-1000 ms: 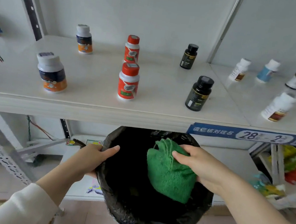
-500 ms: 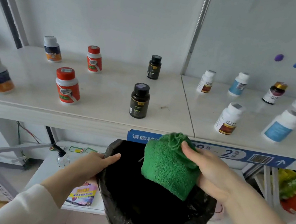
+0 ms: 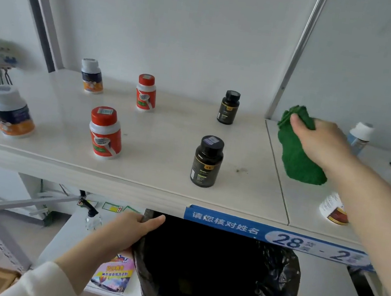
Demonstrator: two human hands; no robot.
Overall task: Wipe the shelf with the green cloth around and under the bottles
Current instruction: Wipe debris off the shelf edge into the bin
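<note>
Gripping the green cloth (image 3: 294, 161) in the curled right hand (image 3: 323, 145), on the shelf (image 3: 167, 128) near its back edge. Clutching the rim of the black bin bag (image 3: 280, 271) with the left hand (image 3: 133, 227), below the front edge.

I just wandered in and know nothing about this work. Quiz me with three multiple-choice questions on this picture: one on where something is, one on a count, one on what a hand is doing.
1. Where is the green cloth? A) on the floor B) on the lower shelf C) at the right-hand panel of the upper shelf
2. How many red-capped bottles stand on that shelf? A) two B) four C) none
3. What is the left hand doing? A) hanging idle B) gripping the rim of the black bin bag C) lifting a black bottle

Answers: 1 C, the right hand holds it right of the panel seam. 2 A, one in front, one behind it. 3 B, its fingers curl over the bag's edge.
</note>
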